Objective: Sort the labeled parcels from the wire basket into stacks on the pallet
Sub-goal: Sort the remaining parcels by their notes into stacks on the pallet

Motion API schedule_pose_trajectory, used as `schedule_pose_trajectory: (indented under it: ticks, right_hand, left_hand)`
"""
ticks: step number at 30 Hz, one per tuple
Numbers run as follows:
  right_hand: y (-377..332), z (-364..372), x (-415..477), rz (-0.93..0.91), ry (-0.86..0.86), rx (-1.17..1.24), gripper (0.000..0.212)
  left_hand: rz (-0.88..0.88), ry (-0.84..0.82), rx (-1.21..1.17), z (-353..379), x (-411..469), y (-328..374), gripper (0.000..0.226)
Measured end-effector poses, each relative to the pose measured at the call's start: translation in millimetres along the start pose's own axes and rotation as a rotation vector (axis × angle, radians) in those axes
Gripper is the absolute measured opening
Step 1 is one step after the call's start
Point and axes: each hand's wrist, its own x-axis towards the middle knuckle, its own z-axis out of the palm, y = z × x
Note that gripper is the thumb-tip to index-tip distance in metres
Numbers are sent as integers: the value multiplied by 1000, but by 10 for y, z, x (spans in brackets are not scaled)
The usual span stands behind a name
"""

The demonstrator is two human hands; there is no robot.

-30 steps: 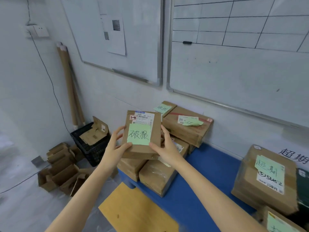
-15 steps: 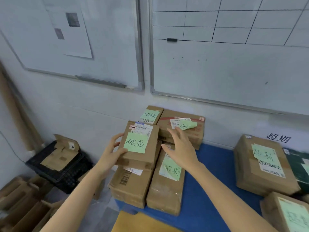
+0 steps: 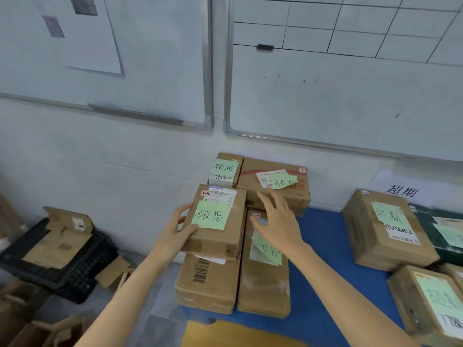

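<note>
Our left hand (image 3: pixel 176 234) grips the stiff, seemingly light parcel (image 3: pixel 215 221) by its edge; our right hand (image 3: pixel 276 219) hovers, fingers spread wide.

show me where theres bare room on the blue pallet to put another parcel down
Best gap: the blue pallet strip between the long parcel with the green note and the big box on the right; the right arm crosses it. A thin blue band lies in front of the long parcel. The left cluster by the wall is packed, boxes touching.
</note>
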Motion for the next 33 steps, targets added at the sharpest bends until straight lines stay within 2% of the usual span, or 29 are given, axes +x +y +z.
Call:
schedule_pose_trajectory:
  ticks: [15, 19, 27, 31, 33]
  right_hand:
    - [-102, 79, -107, 75, -28, 48, 66]
    - [-86, 58, -129, 86, -22, 46, 65]
    - [131, -198, -296, 116, 49, 13, 67]
    - [335, -434, -484, 156, 98, 10, 64]
    - [458, -588, -607, 184, 122, 8, 63]
  left_hand:
    - [45, -7, 2, -33, 69, -117, 46]
    - [79, -16, 64, -14, 103, -88, 47]
    - [449, 155, 453, 99, 78, 220, 52]
    - [618, 143, 653, 412, 40, 533, 64]
    - [683, 138, 764, 638, 34, 632, 62]
